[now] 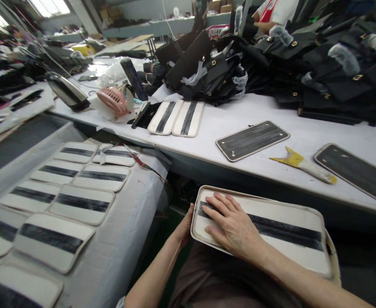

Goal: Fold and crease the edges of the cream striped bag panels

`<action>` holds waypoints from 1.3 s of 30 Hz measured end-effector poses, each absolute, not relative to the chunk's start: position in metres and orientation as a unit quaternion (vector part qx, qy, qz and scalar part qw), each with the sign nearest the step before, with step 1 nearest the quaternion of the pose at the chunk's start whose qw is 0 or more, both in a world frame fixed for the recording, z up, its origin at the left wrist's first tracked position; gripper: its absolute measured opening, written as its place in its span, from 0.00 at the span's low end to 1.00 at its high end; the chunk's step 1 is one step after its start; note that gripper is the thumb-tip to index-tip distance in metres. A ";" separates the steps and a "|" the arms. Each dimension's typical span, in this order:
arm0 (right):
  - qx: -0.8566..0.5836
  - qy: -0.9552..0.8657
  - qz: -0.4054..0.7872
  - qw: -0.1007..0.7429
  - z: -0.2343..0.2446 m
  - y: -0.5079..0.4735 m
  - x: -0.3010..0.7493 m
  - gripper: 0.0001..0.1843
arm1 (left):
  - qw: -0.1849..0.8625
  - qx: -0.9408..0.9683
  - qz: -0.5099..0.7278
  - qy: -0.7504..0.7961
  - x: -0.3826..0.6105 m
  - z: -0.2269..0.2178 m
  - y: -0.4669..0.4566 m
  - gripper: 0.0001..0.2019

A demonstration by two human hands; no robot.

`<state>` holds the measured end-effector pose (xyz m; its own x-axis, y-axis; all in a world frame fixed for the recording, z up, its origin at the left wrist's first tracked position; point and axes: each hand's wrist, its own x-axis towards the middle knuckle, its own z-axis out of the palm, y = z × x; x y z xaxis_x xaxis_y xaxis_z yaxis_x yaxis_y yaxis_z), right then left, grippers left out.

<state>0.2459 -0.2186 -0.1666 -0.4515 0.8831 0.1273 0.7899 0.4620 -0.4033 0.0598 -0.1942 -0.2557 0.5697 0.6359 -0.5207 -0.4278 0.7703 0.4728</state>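
Panel (278,211) over the dark-clothed lap (220,273), in front of the desk (229,113): cream-faced, smooth-looking, round-cornered, with a blackish stripe (290,233) along its length. Probably light and stiff; best taken by both short ends. Right grip (231,222) spread flat on top; left grip (185,224) at one short end, partly hidden, cannot tell whether pinching.
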 end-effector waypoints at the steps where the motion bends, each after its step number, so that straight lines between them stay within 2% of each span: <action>1: -0.499 -0.839 0.145 0.162 -0.166 -0.219 0.246 0.23 | 0.872 0.154 0.305 0.351 0.059 -0.254 -0.194 0.35; 10: -0.500 -0.839 0.139 0.164 -0.167 -0.223 0.246 0.24 | 0.824 0.258 0.277 0.421 0.048 -0.220 -0.180 0.30; 16: -0.498 -0.838 0.138 0.174 -0.169 -0.224 0.246 0.25 | 0.734 0.396 0.215 0.508 0.034 -0.199 -0.170 0.29; 30: -0.496 -0.836 0.142 0.186 -0.169 -0.229 0.245 0.26 | 0.767 0.423 0.114 0.469 0.032 -0.179 -0.156 0.31; 39: -0.502 -0.824 0.178 0.195 -0.171 -0.226 0.247 0.26 | 0.730 0.443 0.169 0.492 0.038 -0.185 -0.163 0.29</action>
